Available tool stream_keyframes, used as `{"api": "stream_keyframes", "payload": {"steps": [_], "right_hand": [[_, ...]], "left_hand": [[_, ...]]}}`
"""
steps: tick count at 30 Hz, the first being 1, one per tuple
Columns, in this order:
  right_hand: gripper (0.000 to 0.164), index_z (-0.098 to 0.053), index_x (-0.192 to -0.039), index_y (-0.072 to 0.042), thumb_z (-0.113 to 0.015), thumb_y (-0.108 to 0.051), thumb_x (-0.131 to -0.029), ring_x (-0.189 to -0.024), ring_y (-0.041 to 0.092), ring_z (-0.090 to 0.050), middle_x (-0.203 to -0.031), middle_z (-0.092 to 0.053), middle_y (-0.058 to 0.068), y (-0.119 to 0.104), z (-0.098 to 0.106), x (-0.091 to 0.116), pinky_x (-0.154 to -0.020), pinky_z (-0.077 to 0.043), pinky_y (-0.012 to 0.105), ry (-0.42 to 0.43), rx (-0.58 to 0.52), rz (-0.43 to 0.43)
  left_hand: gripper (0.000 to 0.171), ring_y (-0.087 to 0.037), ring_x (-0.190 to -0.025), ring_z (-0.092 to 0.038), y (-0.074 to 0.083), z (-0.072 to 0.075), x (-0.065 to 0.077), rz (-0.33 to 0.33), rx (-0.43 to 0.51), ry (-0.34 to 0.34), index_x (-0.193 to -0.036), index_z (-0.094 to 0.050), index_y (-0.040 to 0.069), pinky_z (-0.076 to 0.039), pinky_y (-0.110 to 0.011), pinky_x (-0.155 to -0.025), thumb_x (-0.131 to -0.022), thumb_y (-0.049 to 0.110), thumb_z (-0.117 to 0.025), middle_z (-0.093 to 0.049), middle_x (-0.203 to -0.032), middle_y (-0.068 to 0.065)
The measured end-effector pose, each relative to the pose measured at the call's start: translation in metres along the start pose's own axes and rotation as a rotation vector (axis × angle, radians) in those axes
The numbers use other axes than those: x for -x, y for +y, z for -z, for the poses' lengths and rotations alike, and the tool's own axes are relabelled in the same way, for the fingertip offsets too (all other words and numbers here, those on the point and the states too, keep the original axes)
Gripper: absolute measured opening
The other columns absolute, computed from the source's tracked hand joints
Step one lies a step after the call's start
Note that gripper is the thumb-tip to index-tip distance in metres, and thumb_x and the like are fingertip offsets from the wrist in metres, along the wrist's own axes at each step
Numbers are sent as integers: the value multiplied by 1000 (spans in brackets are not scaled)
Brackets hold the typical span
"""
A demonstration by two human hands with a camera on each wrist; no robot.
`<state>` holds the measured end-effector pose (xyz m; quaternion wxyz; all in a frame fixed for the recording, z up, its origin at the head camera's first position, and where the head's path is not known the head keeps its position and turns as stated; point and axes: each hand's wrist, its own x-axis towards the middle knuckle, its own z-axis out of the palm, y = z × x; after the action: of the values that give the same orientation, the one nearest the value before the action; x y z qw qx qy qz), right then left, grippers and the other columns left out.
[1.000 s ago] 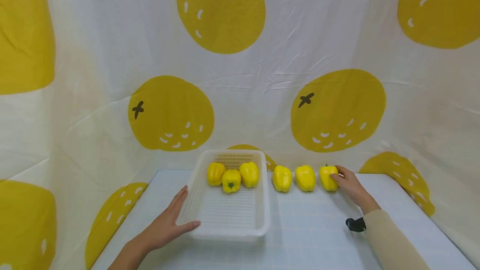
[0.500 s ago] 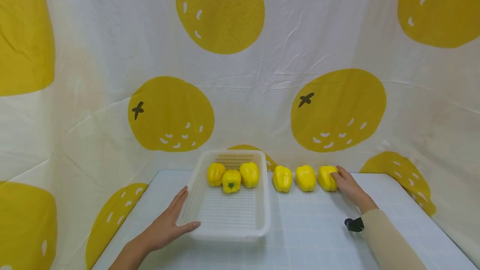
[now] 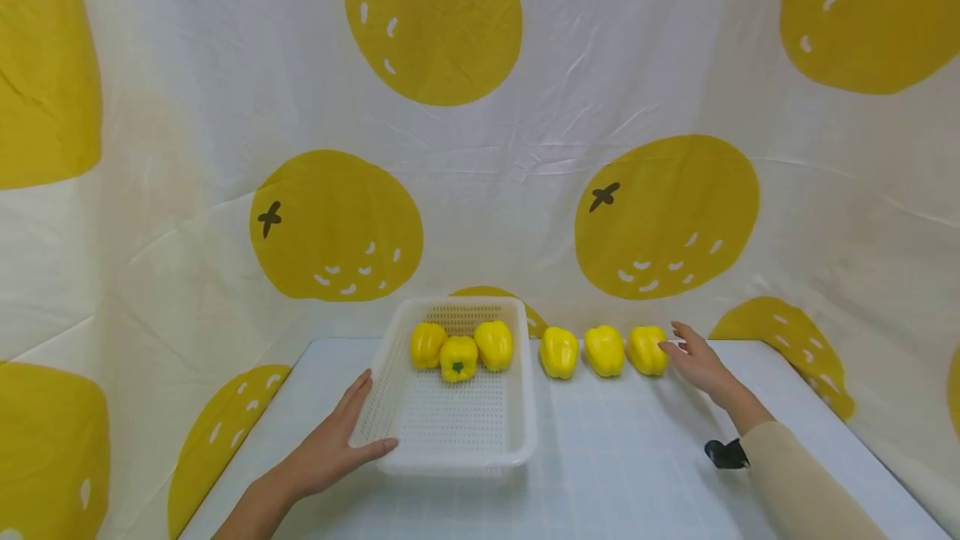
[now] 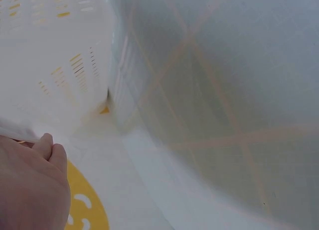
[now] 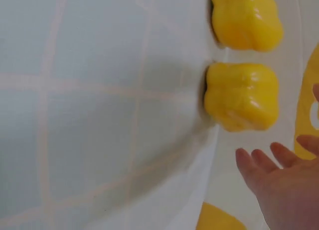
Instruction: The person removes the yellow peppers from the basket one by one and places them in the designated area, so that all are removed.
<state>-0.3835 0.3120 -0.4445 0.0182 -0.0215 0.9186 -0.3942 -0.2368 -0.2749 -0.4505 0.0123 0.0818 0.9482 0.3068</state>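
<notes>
In the head view a white perforated basket holds 3 yellow bell peppers, one of them a pepper with its green stem facing forward. My left hand rests against the basket's left side, fingers fairly straight along it and thumb at the front rim. To the right of the basket, 3 more yellow bell peppers stand in a row: a near one, a middle one and an end one. My right hand is beside the end pepper, fingers spread and holding nothing; the right wrist view shows a gap between them.
The table wears a pale checked cloth. Behind it hangs a white curtain printed with large yellow fruit, close to the back edge. A black strap piece sticks out at the right wrist.
My right hand has slid the end pepper slightly left toward the row, then let go and drawn back to the right. My left hand and the basket stay in place.
</notes>
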Motion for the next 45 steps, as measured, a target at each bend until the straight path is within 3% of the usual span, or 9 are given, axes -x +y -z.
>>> {"api": "stream_keyframes", "payload": {"steps": [9,27,45], "right_hand": [[76,-16,-158,7,-49,-38,-108,-139,59,-31,-157,-24,39,-17,-2,10,-108,-35,71,52,70,99],[76,-25,-157,4,-58,-40,-104,-136,55,-39,-156,-30,34,-61,-14,29,-104,-45,65,28,19,180],[70,-31,-156,1,-63,-31,-102,-141,49,-37,-158,-32,28,-94,-38,29,-112,-38,62,12,-35,269]], "left_hand": [[114,-43,-155,-15,-1,0,1,2,-5,3,-166,-4,12,-22,-71,-116,-88,67,-67,0,-173,-11],[116,-43,-155,-16,0,0,0,27,-1,-10,-166,-3,13,-22,-71,-116,-87,70,-66,1,-173,-11],[116,-43,-154,-16,1,0,0,10,6,0,-166,-4,12,-22,-71,-116,-87,69,-67,-1,-173,-11]]}}
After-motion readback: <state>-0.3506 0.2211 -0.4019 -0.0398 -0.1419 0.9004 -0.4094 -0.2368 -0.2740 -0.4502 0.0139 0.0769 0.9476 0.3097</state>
